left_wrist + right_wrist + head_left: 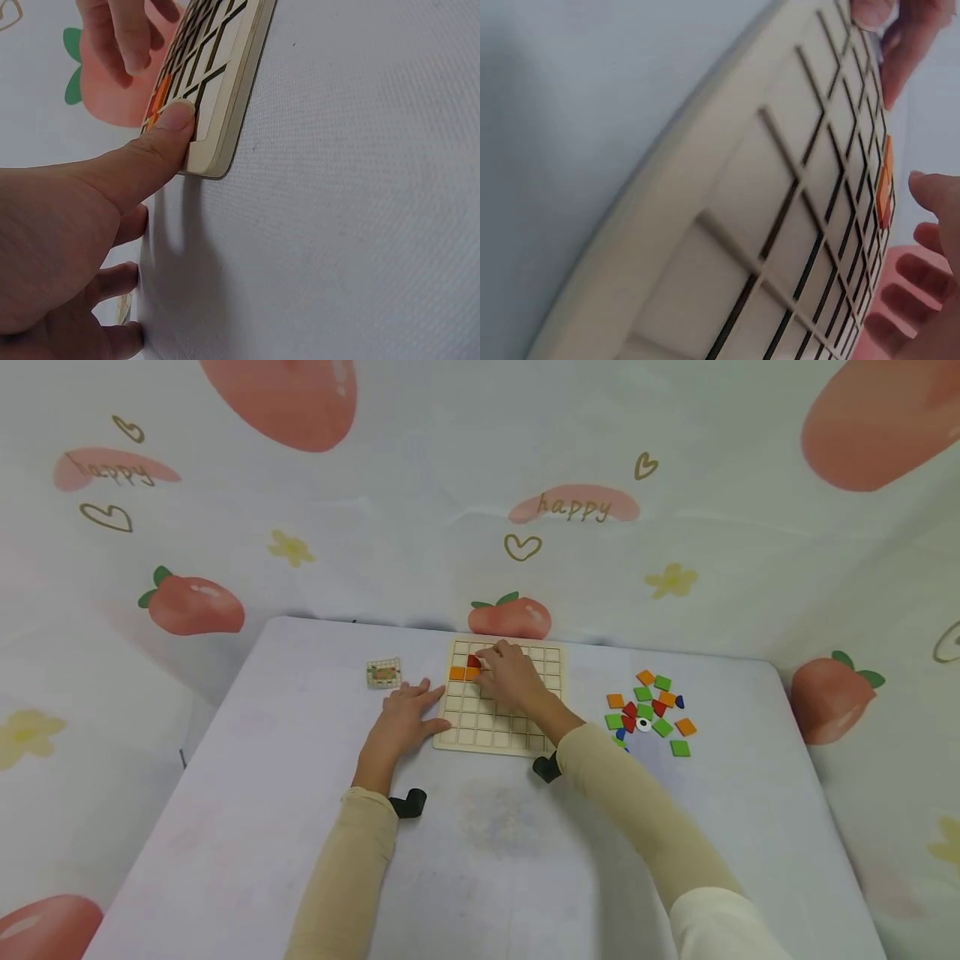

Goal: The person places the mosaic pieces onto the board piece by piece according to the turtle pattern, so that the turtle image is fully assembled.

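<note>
A pale wooden grid board [480, 727] lies on the table, with two orange square tiles [457, 673] side by side in its left part. Just above them sits a red tile [473, 661] with a curved edge. My left hand [403, 720] rests at the board's left side; in the left wrist view its thumb [161, 135] presses the board's corner area while the other fingers touch the table. Over the upper board, my right hand [513, 677] hovers beside the red tile. Its fingers [911, 300] are loosely bent, with no piece visible between them.
A small picture card [384, 673] lies left of the board. On the right, loose green tiles [680, 748], orange tiles [686, 727], red pieces [628, 723], blue pieces [680, 702] and a white round piece [643, 725] are scattered. A patterned cloth [420, 552] hangs behind the table.
</note>
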A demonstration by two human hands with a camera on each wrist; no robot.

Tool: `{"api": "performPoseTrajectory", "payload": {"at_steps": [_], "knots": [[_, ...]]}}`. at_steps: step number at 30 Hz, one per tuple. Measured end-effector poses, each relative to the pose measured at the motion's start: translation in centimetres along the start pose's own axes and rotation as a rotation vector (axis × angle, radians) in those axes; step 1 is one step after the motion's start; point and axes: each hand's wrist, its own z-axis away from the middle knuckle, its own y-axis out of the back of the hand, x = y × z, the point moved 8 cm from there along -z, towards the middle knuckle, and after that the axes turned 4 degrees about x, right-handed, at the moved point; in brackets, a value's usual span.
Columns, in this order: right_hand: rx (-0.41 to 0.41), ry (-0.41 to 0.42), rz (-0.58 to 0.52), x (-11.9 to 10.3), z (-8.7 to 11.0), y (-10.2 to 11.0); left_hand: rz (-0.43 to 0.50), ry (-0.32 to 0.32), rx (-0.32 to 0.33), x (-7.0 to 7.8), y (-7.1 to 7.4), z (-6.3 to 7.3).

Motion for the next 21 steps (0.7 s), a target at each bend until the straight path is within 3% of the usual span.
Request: {"api": "performPoseTrajectory", "payload": {"at_steps": [8,21], "knots": [[0.032,0.055,0.120,0.2,2.4,0.7,0.020,0.014,-0.006,-0.1,0.2,0.2],[-0.022,0.028,0.256,3.8,5.1,1.6,0.018,0.017,-0.017,0.1,0.1,0.2]]}}
